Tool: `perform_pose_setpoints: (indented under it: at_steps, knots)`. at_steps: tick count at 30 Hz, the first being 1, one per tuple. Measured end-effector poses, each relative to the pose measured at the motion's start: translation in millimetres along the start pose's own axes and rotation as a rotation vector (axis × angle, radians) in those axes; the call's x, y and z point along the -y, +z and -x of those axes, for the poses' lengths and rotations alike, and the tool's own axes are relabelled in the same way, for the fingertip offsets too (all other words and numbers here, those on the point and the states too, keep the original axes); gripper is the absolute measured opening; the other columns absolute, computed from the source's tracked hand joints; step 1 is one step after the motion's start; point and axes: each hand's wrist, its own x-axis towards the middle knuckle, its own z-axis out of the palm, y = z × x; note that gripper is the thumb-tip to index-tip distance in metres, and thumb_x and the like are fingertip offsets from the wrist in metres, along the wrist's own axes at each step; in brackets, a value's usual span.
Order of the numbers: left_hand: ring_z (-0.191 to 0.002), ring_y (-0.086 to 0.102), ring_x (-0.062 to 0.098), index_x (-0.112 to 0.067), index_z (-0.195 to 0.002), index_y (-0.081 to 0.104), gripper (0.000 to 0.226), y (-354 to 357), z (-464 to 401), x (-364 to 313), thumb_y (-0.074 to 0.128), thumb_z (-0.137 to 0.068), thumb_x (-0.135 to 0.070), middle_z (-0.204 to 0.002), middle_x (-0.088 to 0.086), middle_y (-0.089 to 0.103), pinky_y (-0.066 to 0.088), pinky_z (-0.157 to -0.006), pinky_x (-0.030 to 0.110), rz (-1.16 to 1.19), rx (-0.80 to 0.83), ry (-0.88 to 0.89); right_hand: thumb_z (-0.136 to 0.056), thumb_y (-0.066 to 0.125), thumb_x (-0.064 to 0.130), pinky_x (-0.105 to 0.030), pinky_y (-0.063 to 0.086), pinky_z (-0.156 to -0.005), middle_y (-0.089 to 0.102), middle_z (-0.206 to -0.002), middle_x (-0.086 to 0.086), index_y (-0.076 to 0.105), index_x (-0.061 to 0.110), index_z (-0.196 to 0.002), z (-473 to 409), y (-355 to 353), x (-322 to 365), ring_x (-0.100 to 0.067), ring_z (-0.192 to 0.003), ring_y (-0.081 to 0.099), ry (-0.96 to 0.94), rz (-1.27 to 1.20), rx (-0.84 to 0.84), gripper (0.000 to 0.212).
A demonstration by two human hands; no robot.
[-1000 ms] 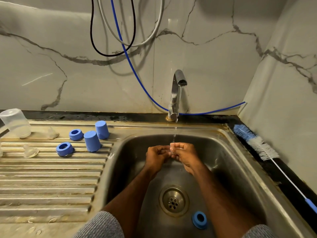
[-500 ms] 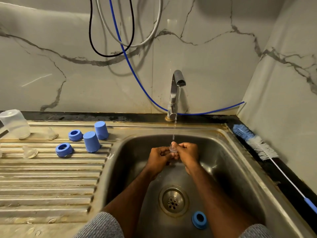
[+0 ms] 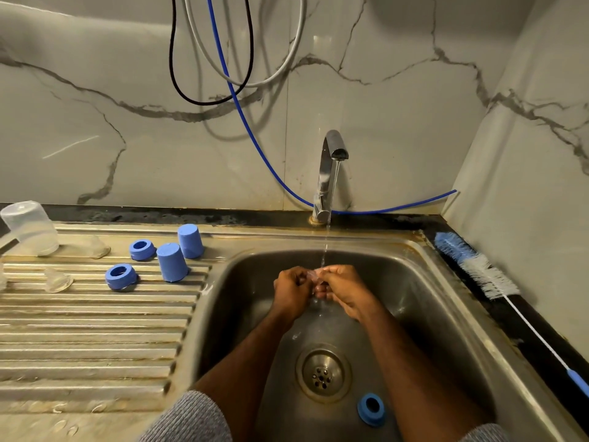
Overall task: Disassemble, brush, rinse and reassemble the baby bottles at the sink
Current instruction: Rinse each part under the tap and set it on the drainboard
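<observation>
Left hand (image 3: 291, 290) and right hand (image 3: 342, 290) pinch a clear teat (image 3: 314, 277) between them under the tap (image 3: 331, 173) stream, over the sink (image 3: 446, 301) basin: rinsing step. Next, probably, the teat joins the rings (image 3: 121, 275), caps (image 3: 172, 262) and bottle (image 3: 30, 228) on the drainboard; a third ring (image 3: 370, 409) lies at the basin's near edge.

You are facing the sink basin (image 3: 414, 282), with the tap (image 3: 330, 173) standing behind it. To your left, the draining board (image 3: 95, 330) is carrying two caps (image 3: 172, 262) (image 3: 190, 241), two rings (image 3: 121, 276) (image 3: 141, 249), two teats (image 3: 57, 280) (image 3: 97, 247) and, at its far left, an upturned bottle (image 3: 30, 228). A third ring (image 3: 370, 409) is lying in the basin, right of the drain (image 3: 322, 373). The brush (image 3: 478, 269) is lying on the counter to your right.
</observation>
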Motion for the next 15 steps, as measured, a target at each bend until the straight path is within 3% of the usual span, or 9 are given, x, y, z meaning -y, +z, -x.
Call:
perform_pose_setpoints:
  at_steps: [3, 6, 11, 13, 15]
  knots:
    - [-0.057, 0.06, 0.014, -0.004, -0.094, 0.07, 0.016, -2.4, -1.4, -3.1, 0.057, -0.101, -0.011, -0.074, 0.01, 0.068, 0.054, -0.054, 0.029, 0.098, 0.052, -0.071, -0.097, 0.063, 0.015, -0.026, 0.056, -0.069, 0.071, -0.086, -0.012, 0.074, 0.007, -0.103, -2.1, -5.6, -3.2, -0.016, -0.073, 0.065, -0.01, -0.032, 0.037, 0.015]
    - [-0.054, 0.057, 0.014, 0.009, -0.096, 0.067, 0.032, -1.9, 1.2, -4.5, 0.054, -0.104, -0.019, -0.07, 0.013, 0.064, 0.051, -0.05, 0.028, 0.183, 0.112, -0.125, -0.093, 0.069, 0.013, -0.031, 0.059, -0.071, 0.069, -0.082, -0.013, 0.076, 0.006, -0.104, 0.2, -9.9, -5.1, -0.018, -0.071, 0.062, -0.004, -0.098, 0.072, 0.014]
    - [-0.061, 0.063, 0.018, 0.002, -0.091, 0.071, 0.048, 0.8, 7.0, -8.5, 0.04, -0.109, -0.03, -0.075, 0.015, 0.068, 0.051, -0.056, 0.029, 0.261, 0.16, -0.16, -0.091, 0.073, 0.028, -0.035, 0.061, -0.07, 0.068, -0.071, -0.008, 0.072, 0.008, -0.093, -5.9, -2.6, -10.1, -0.019, -0.066, 0.065, 0.037, -0.071, -0.131, 0.02]
    - [-0.067, 0.065, 0.022, -0.001, -0.093, 0.072, 0.047, -2.4, 8.0, -9.1, 0.04, -0.109, -0.03, -0.079, 0.017, 0.069, 0.053, -0.061, 0.035, 0.214, 0.144, -0.159, -0.095, 0.067, 0.028, -0.03, 0.058, -0.058, 0.071, -0.076, -0.007, 0.068, 0.009, -0.098, -8.8, -3.2, -11.5, -0.02, -0.07, 0.069, 0.064, -0.118, -0.168, 0.019]
    - [-0.074, 0.068, 0.024, -0.004, -0.098, 0.072, 0.033, -8.1, 11.0, -8.0, 0.049, -0.106, -0.027, -0.084, 0.013, 0.072, 0.055, -0.064, 0.037, 0.017, 0.13, -0.089, -0.098, 0.062, 0.024, -0.031, 0.058, -0.061, 0.074, -0.089, -0.012, 0.066, 0.009, -0.103, -10.7, -3.7, -12.9, -0.023, -0.08, 0.073, 0.094, -0.166, -0.17, 0.017]
